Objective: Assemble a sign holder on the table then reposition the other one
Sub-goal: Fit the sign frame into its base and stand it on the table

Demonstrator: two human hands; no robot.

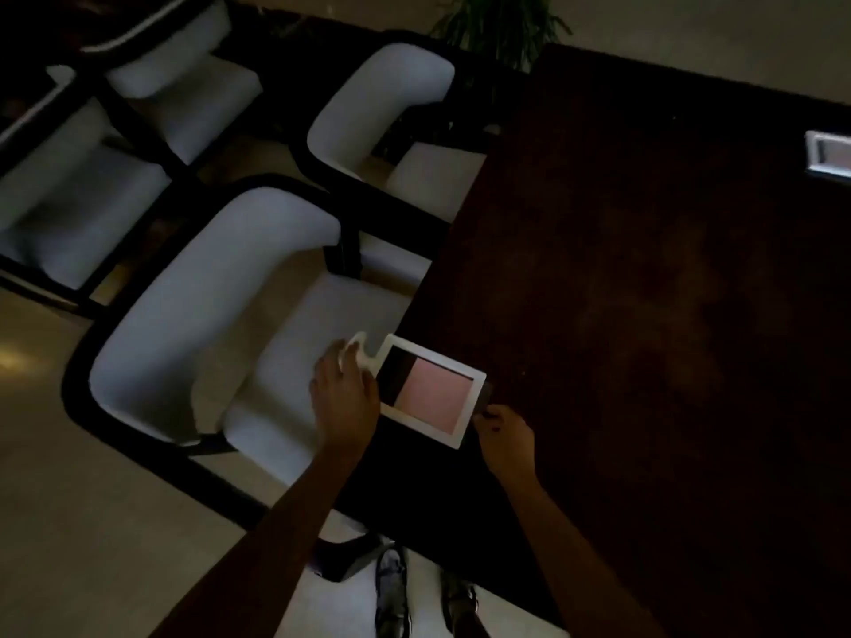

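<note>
A white-framed sign holder [465, 419] with a pink insert hangs over the near left edge of the dark wooden table [644, 292]. My left hand [343, 398] grips its white base piece [361, 347] at the frame's left end. My right hand [499, 423] pinches the frame's right corner, where a dark edge sticks out. A second sign holder [829, 154], also white-framed, rests on the table at the far right edge of view.
Several white-cushioned chairs with black frames [221, 315] stand left of the table, the nearest right beside the held sign. A potted plant [502, 20] is at the back. My shoes [391, 591] show on the pale floor below.
</note>
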